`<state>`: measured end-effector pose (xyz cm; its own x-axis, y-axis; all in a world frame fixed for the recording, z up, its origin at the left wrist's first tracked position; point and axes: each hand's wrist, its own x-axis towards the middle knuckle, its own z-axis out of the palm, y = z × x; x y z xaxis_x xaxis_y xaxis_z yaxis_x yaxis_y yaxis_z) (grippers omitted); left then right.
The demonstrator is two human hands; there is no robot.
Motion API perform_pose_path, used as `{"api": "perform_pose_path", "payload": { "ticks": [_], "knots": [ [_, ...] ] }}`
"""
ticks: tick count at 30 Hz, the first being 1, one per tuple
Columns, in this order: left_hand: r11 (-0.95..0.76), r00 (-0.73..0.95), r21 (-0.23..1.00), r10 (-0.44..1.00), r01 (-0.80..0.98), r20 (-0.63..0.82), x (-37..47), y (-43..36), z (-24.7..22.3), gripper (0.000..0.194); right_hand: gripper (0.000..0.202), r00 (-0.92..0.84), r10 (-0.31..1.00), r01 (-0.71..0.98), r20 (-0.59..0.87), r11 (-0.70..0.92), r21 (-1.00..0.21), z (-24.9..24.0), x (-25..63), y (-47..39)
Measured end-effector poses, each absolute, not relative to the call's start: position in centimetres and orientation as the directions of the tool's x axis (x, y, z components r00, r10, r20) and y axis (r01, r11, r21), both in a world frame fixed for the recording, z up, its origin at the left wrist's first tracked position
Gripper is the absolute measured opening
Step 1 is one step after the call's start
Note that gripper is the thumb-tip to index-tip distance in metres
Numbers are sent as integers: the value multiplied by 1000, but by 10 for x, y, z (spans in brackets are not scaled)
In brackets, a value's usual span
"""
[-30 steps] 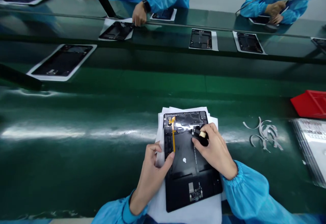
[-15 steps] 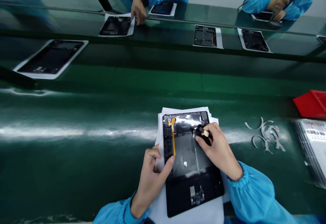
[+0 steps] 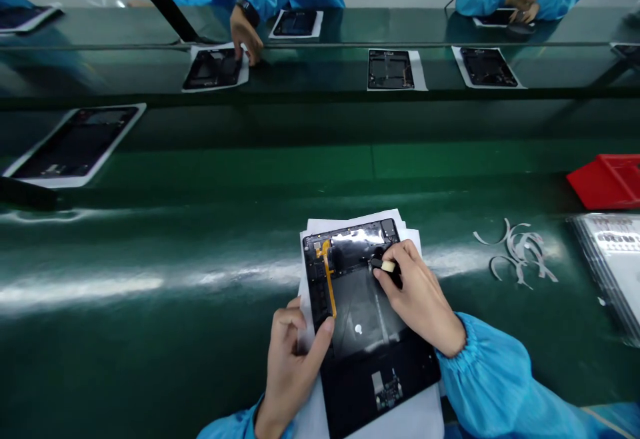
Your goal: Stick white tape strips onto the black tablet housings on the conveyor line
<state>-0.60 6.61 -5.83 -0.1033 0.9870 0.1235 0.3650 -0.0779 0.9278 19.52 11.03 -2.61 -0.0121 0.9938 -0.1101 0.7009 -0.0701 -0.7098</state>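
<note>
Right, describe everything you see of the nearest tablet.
The tablet is an open black shell, glossy in places, with an orange ribbon cable down its left, a white dot midway and a circuit board low down. It lies askew on white sheets. The left hand touches its left edge; the right hand holds a black-and-cream item over it.

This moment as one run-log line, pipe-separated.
left hand: thumb at edge of flat black tablet shell | right hand: pinching small cream-and-black piece over shell | under shell: white paper sheets | right: red plastic bin
</note>
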Motion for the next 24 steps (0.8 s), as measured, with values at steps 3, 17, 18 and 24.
{"api": "perform_pose_path", "payload": {
  "ticks": [3, 17, 18, 24],
  "knots": [
    [-39, -106, 934, 991, 354, 81, -8, 65, -61, 30, 13, 1, 996, 709, -86, -61, -702, -29, 191, 113],
    [104, -264, 975, 963, 198, -49, -35, 241, -31, 41, 10, 375, 901, 464, 217, 20, -886, -23, 257, 124],
    [93, -258, 979, 965, 184, -43, -35, 272, -30, 37, 10, 370, 907, 468, 203, 7, -884, -27, 260, 127],
    [138, -276, 974, 957, 181, -84, -27, 395, -41, 24, 14, 328, 928, 500, 174, -15, -866, -41, 257, 129]
  ]
}}
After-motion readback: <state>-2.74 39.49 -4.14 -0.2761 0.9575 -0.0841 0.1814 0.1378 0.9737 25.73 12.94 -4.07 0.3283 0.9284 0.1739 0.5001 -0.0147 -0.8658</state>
